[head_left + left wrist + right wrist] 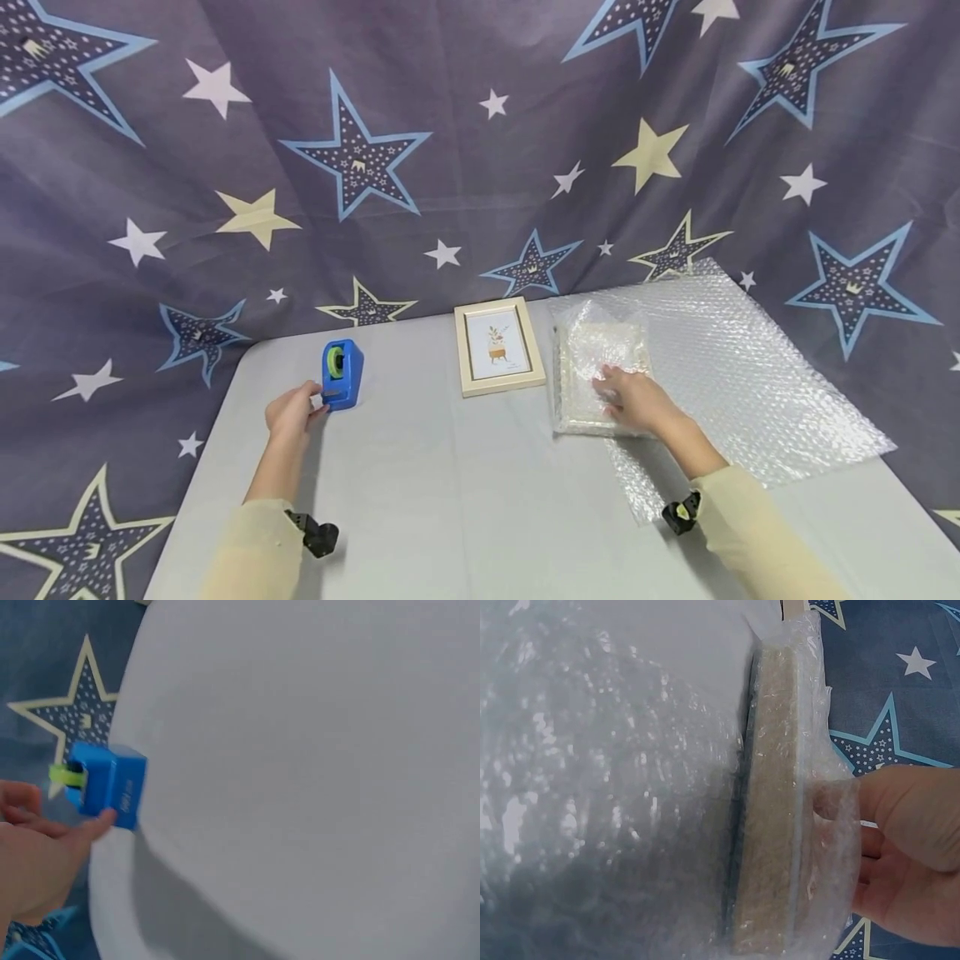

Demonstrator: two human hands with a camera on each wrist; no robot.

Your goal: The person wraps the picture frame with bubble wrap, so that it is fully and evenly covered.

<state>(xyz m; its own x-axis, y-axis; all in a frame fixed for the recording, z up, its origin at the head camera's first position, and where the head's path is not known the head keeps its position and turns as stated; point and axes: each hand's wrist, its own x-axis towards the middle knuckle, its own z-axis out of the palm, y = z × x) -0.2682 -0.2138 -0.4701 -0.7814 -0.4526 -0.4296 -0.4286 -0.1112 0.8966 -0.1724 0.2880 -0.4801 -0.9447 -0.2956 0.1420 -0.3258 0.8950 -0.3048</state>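
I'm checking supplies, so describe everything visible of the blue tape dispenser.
The blue tape dispenser looks like smooth plastic. A yellow-green ring with a dark hub sits in it; a dark strip, perhaps the cutter, crosses its near end. Pale lettering marks one side, too blurred to read. It stands upright on the white table, toward the far left corner. The left grip is at its near end, seemingly touching it; whether it pinches any tape is unclear.

Cream-framed plant picture (pixel 498 343), pale table (pixel 405 475), purplish curtain (pixel 480 175) behind, patterned with stars
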